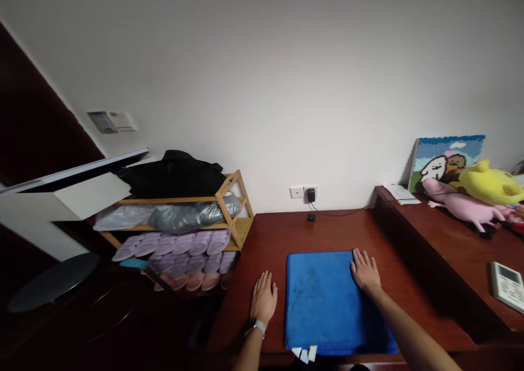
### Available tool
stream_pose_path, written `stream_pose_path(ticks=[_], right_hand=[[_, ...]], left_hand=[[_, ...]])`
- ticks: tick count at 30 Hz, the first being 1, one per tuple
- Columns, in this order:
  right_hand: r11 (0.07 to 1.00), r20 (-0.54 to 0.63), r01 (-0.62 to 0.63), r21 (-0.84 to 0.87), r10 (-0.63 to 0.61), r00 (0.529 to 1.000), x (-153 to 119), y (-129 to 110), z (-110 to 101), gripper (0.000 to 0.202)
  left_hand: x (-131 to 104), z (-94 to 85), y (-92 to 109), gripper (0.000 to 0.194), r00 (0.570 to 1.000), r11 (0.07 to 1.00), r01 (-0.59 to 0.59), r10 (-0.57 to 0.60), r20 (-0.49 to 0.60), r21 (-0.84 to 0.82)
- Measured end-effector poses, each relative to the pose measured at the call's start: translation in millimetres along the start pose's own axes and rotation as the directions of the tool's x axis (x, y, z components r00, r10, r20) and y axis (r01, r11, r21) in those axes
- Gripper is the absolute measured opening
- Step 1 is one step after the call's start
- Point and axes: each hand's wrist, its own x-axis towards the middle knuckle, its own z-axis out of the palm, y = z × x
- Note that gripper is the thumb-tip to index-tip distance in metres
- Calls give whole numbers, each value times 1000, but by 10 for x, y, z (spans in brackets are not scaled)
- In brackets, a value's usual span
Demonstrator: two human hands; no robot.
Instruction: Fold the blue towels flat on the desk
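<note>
A folded blue cloth [323, 300] lies flat on the reddish-brown table [270, 234], with dark stains on its left part and white tags at its front edge. Left of the cloth, my left hand [264, 297] rests palm down on the wood, fingers stretched out and nothing held; a watch is on that wrist. My right hand [365, 271] lies flat over the cloth's upper right edge, its fingers extended and slightly spread.
Behind the table, a black adapter [311, 195] sits in a wall socket, its cable running right. A wooden rack [235, 213] at left holds a black bag [176, 174] and several slippers. Plush toys [462, 202] and a white calculator-like device [507, 286] are at right.
</note>
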Motion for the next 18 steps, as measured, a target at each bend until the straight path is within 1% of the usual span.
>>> stream_pose_path(ticks=[2, 4, 6, 9, 18], right_hand=[[999, -22, 37, 29, -36, 999, -54, 2, 14, 69], [996, -17, 63, 69, -62, 998, -108, 36, 68, 71], [991, 8, 63, 115, -65, 998, -147, 86, 137, 73], [985, 17, 50, 166, -53, 998, -164, 146, 211, 74], [963, 38, 31, 267, -43, 998, -137, 162, 207, 73]], left_hand=[[2, 13, -1, 51, 1000, 1000, 3, -3, -6, 2], [8, 24, -4, 51, 1000, 1000, -1, 1, -7, -1], [14, 32, -10, 51, 1000, 1000, -6, 6, -8, -13], [24, 41, -21, 51, 1000, 999, -6, 6, -14, -32], [58, 106, -75, 52, 999, 999, 3, -5, -40, -34]])
